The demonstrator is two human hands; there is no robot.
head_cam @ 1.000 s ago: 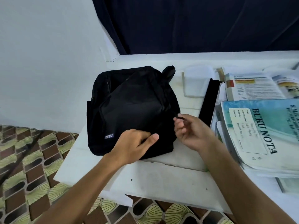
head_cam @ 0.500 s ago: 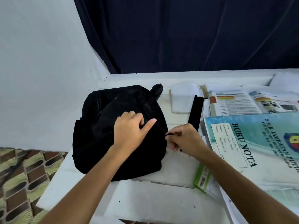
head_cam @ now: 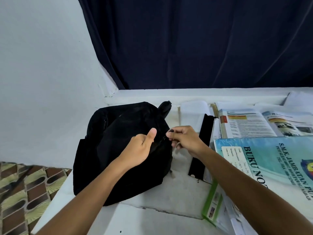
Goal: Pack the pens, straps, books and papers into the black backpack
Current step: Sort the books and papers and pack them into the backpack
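**Zip pull has climbed the bag's right edge; nothing packed yet**

Black backpack [head_cam: 118,150] lies flat on the white table [head_cam: 152,217], at about 10 o'clock from the person's forearms, its carry loop pointing to 12.

Right hand [head_cam: 184,141]: thumb and forefinger pinched on a small dark zip pull [head_cam: 165,137] at the bag's right edge. A second ago that pinch sat lower along the same edge; it has since travelled toward 12. Reads as the zip being run open, though no gap in the fabric can be made out against the black.

Left hand [head_cam: 140,150]: fingers clenched on a fold of bag fabric just beside the pull, thumb raised. It has shifted up the bag along with the right hand, likely bracing the cloth against the pull.

Items to pack sit at 2 to 4 o'clock, apart from the bag: black strap [head_cam: 202,150] nearest, blue notebook [head_cam: 271,158], open book [head_cam: 245,122], green-edged papers [head_cam: 213,200]. No pens identifiable.

Judgement: opening stage only. Once the mouth gapes, the strap is the closest reach.
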